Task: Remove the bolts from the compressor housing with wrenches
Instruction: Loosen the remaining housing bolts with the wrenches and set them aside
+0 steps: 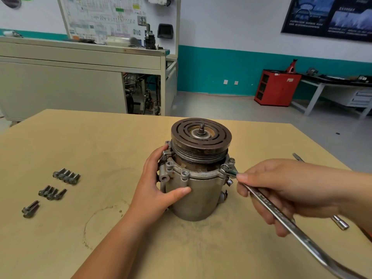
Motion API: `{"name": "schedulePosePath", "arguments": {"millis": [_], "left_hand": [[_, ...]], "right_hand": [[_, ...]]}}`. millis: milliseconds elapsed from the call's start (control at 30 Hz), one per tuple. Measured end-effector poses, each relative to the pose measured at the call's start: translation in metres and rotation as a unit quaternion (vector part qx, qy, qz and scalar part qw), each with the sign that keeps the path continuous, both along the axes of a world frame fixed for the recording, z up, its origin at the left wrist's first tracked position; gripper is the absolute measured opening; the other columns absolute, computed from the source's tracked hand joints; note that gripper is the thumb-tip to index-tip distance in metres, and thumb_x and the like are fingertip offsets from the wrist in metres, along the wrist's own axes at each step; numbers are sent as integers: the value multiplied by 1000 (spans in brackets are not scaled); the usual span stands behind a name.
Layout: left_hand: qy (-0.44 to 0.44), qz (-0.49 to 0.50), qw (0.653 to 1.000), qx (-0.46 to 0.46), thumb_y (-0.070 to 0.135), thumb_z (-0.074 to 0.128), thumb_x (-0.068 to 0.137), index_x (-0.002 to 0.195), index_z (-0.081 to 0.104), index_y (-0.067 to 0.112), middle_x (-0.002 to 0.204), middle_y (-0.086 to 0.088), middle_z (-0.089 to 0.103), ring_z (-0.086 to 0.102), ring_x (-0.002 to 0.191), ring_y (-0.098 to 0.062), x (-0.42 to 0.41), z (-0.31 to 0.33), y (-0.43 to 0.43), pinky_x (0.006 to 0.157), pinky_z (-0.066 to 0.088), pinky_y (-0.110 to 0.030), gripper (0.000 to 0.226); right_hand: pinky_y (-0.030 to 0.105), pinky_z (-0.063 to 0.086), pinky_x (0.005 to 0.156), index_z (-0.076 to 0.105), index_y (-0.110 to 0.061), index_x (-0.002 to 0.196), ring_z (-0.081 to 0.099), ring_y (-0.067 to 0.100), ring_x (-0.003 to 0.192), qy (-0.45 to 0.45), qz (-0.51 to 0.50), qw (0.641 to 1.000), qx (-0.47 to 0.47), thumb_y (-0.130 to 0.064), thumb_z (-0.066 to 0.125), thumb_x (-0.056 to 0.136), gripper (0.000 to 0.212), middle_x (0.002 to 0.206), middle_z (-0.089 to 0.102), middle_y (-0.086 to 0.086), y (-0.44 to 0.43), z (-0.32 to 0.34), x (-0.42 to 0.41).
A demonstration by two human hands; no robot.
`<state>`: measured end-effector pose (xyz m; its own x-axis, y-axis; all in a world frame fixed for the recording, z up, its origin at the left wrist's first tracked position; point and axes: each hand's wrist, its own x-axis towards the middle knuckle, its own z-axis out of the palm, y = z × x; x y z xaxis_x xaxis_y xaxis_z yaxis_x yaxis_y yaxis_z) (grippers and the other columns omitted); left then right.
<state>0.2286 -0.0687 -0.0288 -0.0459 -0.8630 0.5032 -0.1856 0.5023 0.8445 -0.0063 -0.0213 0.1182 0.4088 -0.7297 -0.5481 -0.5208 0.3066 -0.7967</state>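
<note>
On a tan wooden table (80, 137), near its middle: a dull grey, cylindrical compressor housing (198, 198). Standing upright, long axis vertical, with a dark slotted pulley (201, 133) and a threaded shaft stub (202, 126) pointing up. Below the pulley, a lugged flange (201, 175) with round holes.

Wrapped round its left side, the left hand (155, 186), thumb pressed on the near wall. At the right, the right hand (281, 188), clenched on a long steel wrench (281, 216), forefinger stretched toward its head. Head seated on a bolt (224, 168) at the flange's right edge, handle running near and right.

Far to the left, well apart from the housing: loose bolts (66, 175) in three clusters, lying flat.
</note>
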Motion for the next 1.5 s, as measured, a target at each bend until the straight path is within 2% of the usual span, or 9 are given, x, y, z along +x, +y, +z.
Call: {"name": "schedulePosePath", "arguments": {"millis": [100, 167, 300, 400, 667, 867, 1000, 1300, 1500], "left_hand": [[2, -4, 1000, 4, 49, 78, 57, 137, 34, 41, 145, 5, 42, 44, 131, -8, -1, 2, 1, 101, 38, -15, 92], [0, -3, 1000, 7, 50, 78, 57, 138, 33, 41, 146, 6, 42, 44, 132, -8, 0, 2, 1, 102, 38, -16, 93], [-4, 0, 1000, 9, 50, 78, 57, 139, 33, 42, 146, 8, 41, 44, 132, -7, 0, 2, 1, 101, 39, -15, 94], [-5, 0, 1000, 7, 51, 78, 57, 138, 33, 43, 146, 8, 41, 43, 132, -7, 0, 3, 2, 100, 39, -14, 93], [-25, 9, 1000, -1, 53, 77, 57, 137, 34, 41, 145, 8, 41, 42, 132, -5, 2, 4, 1, 103, 36, -14, 92], [-19, 11, 1000, 4, 53, 76, 56, 136, 33, 43, 144, 8, 42, 43, 131, -3, 1, 6, 3, 100, 37, -11, 91], [-16, 9, 1000, 2, 52, 76, 57, 137, 33, 38, 144, 4, 42, 44, 131, -6, 0, 7, 4, 100, 37, -12, 92], [-13, 6, 1000, 0, 52, 77, 57, 137, 34, 38, 144, 3, 43, 44, 131, -9, 0, 5, 2, 99, 38, -14, 92], [-16, 8, 1000, 1, 53, 77, 57, 137, 33, 43, 145, 7, 42, 43, 132, -8, 1, 3, 1, 102, 39, -18, 92]], "right_hand": [[23, 46, 46, 54, -15, 70, 54, 14, 41, 192, 108, 972, -79, -59, 48, 77, 45, 49, 54, -1, -20, 22, -14], [21, 45, 55, 58, -21, 67, 49, 6, 47, 308, 145, 920, -194, -74, 42, 63, 55, 52, 53, -7, -34, 29, -20], [14, 41, 56, 64, -37, 72, 52, -5, 59, 332, 163, 861, -348, -78, 35, 55, 54, 64, 59, -11, -55, 29, -28], [20, 46, 64, 63, -49, 79, 59, -4, 68, 320, 183, 879, -303, -78, 39, 57, 43, 73, 64, -19, -57, 31, -40], [27, 54, 75, 63, -28, 80, 71, 28, 83, 87, 160, 978, -102, -64, 66, 70, 38, 86, 73, 10, -28, 3, -61], [27, 56, 69, 56, -11, 86, 72, 30, 77, -125, 27, 991, 26, -43, 66, 83, 33, 91, 71, 23, 14, -22, -16], [28, 56, 55, 58, -6, 86, 70, 26, 59, -216, -73, 973, 30, -32, 56, 68, 32, 81, 71, 26, 24, -20, 15], [23, 49, 35, 52, -6, 87, 59, 20, 33, -241, -121, 962, 32, -32, 52, 72, 30, 51, 63, 16, 20, -15, 29], [20, 47, 43, 53, -16, 76, 58, 17, 37, 58, 83, 995, -11, -49, 47, 77, 33, 50, 60, 5, -8, 7, -4]]}}
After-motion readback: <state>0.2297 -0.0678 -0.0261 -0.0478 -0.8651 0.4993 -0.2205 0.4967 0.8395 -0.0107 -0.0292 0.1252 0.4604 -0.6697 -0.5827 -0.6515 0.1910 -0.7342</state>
